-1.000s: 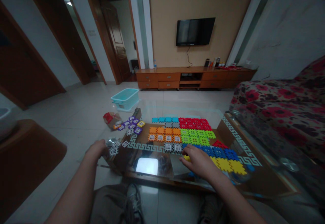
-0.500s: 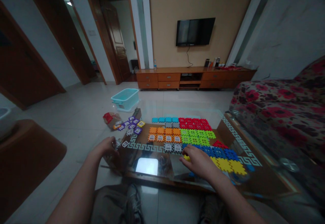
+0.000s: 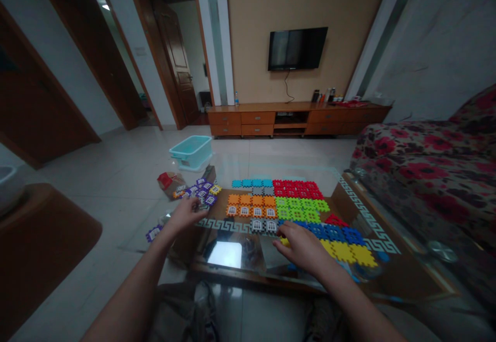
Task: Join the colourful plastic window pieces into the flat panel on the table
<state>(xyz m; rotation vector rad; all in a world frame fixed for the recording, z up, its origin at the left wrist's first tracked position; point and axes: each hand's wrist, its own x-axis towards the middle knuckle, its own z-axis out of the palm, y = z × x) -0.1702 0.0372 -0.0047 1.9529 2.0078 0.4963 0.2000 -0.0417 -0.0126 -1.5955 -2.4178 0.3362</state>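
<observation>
Reaching across a glass-topped coffee table (image 3: 222, 223), two bare hands, listed in turn.

Left hand (image 3: 185, 217): fingers (image 3: 195, 204) stretched forward and loosely parted, tips at a heap of purple interlocking plastic tiles (image 3: 202, 195) by the table's far left corner. Cannot tell whether a tile is gripped.

Right hand (image 3: 300, 249): fingers (image 3: 289, 241) curved downward and narrowly spaced, tips at a yellow tile (image 3: 284, 241) at the lower edge of the tile layout. Cannot tell whether it is held or only touched.

Tile layout (image 3: 279, 202): notched, waffle-textured plastic squares lying flat in colour blocks at mid-table. Cyan and grey at upper left, red at upper right, orange with white window prints at centre left, lime green at centre, blue and yellow at lower right.

Loose purple tile (image 3: 154, 233): alone at the table's left edge, well left of the left hand.

Red-and-tan packet (image 3: 167, 181): just beyond the purple heap.

Also present: a turquoise plastic basket (image 3: 190, 152) on the pale floor tiles, upper middle; a low wooden drawer cabinet (image 3: 298, 120) under a wall-mounted television (image 3: 297, 48); a red floral sofa (image 3: 426, 176) at right. Labels on the cabinet-top bottles are too small to read.
</observation>
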